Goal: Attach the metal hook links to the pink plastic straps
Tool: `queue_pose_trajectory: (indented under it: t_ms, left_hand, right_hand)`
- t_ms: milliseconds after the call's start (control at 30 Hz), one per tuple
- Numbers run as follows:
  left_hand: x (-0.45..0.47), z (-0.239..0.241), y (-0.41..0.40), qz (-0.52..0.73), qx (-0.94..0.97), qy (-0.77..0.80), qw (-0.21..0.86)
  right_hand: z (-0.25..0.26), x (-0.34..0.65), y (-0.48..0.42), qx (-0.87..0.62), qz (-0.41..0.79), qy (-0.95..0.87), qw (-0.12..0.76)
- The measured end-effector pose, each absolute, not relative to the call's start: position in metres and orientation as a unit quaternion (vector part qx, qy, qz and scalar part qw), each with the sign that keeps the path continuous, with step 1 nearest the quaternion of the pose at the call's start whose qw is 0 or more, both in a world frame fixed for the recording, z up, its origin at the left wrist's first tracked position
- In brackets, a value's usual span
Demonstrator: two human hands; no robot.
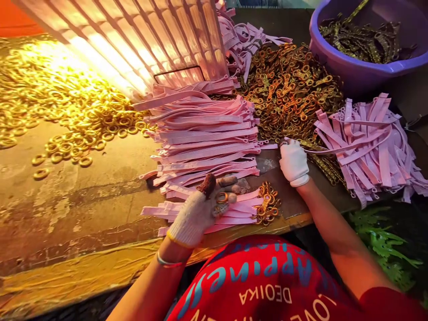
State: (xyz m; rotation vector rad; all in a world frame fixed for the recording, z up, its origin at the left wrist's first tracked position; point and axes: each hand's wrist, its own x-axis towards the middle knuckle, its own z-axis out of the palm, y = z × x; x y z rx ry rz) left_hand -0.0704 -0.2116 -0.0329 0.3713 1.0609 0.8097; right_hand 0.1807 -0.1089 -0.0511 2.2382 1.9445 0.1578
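Observation:
In the middle of the head view, my left hand (205, 209), in a knit glove with dark fingertips, is turned palm up. A gold ring (222, 197) lies in its half-curled fingers, with the thumb apart. Beneath and beside it are pink straps (240, 208) with gold connector links (268, 203) at their right ends. My right hand (294, 162), in a white glove, is closed on a pink strap (323, 150) at the edge of the link pile. Its fingertips are partly hidden. Between the hands lies a stacked row of pink straps (207, 133).
Gold rings (90, 116) spread over the table (83, 200) at left, below a bright ribbed panel (140, 40). Gold links (290, 89) are heaped behind my right hand. Further right are a loose strap pile (371, 142) and a purple basin (361, 67) holding dark gold pieces.

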Motion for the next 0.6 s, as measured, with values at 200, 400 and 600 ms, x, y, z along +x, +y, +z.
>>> queue_pose_trajectory:
  t_ms: [200, 400, 600]
  left_hand:
    - [-0.066, -0.044, -0.211, 0.379, 0.148, 0.433, 0.804]
    - [-0.061, -0.045, -0.221, 0.383, 0.257, 0.474, 0.75]
    - [-0.058, -0.048, -0.226, 0.381, 0.294, 0.484, 0.73]
  right_hand:
    - [-0.057, 0.179, -0.105, 0.772, 0.073, 0.624, 0.096]
    - [-0.041, 0.182, -0.091, 0.766, 0.007, 0.635, 0.096]
    - [-0.054, 0.161, -0.094, 0.835, 0.066, 0.544, 0.047]
